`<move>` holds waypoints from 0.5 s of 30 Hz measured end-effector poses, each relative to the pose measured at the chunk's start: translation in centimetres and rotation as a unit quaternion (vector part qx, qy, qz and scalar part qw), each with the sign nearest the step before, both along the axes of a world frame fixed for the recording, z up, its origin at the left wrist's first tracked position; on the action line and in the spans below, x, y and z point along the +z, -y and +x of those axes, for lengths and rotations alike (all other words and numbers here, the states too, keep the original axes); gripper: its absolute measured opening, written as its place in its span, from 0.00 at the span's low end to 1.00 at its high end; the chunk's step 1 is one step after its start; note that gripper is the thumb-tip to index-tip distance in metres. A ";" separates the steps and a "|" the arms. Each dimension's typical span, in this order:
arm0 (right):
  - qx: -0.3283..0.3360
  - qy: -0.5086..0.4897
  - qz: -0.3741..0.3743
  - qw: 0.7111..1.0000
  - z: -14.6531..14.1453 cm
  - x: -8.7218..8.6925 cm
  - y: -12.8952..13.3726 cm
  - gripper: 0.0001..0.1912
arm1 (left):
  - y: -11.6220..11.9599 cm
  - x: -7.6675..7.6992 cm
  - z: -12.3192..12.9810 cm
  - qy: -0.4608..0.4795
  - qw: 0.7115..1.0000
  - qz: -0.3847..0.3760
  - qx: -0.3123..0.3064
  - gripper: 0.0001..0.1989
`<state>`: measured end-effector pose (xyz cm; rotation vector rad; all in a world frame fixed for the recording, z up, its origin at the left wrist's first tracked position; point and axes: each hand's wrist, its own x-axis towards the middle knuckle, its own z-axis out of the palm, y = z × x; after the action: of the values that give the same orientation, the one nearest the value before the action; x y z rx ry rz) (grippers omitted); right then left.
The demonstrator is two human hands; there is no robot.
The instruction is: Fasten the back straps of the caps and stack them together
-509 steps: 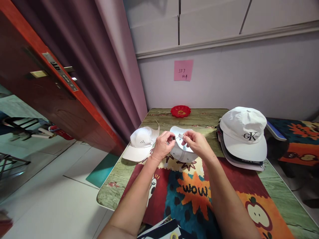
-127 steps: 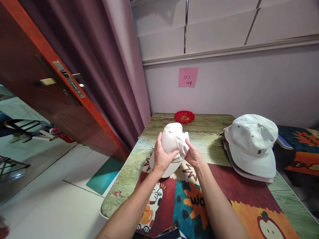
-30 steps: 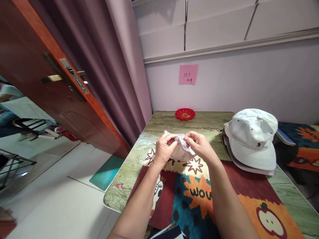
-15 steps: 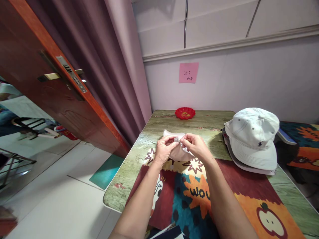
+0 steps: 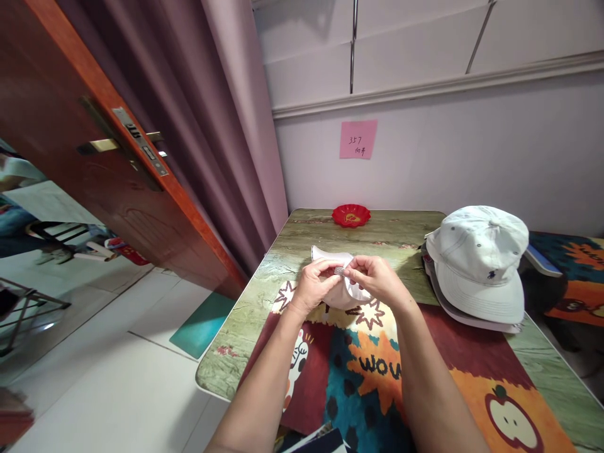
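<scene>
A pale pinkish-white cap [image 5: 338,297] lies before me at the back edge of the patterned mat, its shape partly covered by my hands. Between thumb and forefinger, my left hand [image 5: 315,284] pinches a small grey metal buckle [image 5: 339,271] at the cap's strap. My right hand [image 5: 377,280] is closed from the other side, thumb and fingertips pressed together at the strap close to the buckle. The strap itself is mostly hidden by the fingers. To the right sits a stack of caps topped by a white cap [image 5: 486,251] with a small dark emblem.
A red scalloped dish [image 5: 352,215] stands at the back of the wood-patterned table [image 5: 302,229]. The colourful mat [image 5: 358,340] covers its front. Dark folded items [image 5: 321,442] show at the near edge. An open door [image 5: 108,182] and purple curtain [image 5: 212,126] are left.
The buckle has tilted from showing its flat face to a narrower side, and shifted slightly right. My right fingers have moved in closer to it.
</scene>
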<state>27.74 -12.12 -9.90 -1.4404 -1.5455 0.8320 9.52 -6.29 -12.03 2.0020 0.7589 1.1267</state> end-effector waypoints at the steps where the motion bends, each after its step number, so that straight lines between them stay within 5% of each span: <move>1: -0.004 -0.012 0.000 1.000 -0.1 -0.2 -0.1 0.14 | 0.1 0.1 0.1 -0.014 1.000 0.021 0.004 0.11; 7: 0.003 -0.140 0.000 0.990 -0.4 -1.5 -0.9 0.18 | 0.5 0.8 0.3 -0.070 0.993 0.092 0.019 0.12; 15: 0.038 -0.092 -0.035 0.994 1.3 -0.5 0.1 0.13 | 0.2 0.5 -0.4 -0.059 0.995 0.068 0.039 0.08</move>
<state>29.02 -12.24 -10.35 -1.3210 -1.4507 1.0434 9.14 -6.50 -11.57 2.1858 0.8467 1.1401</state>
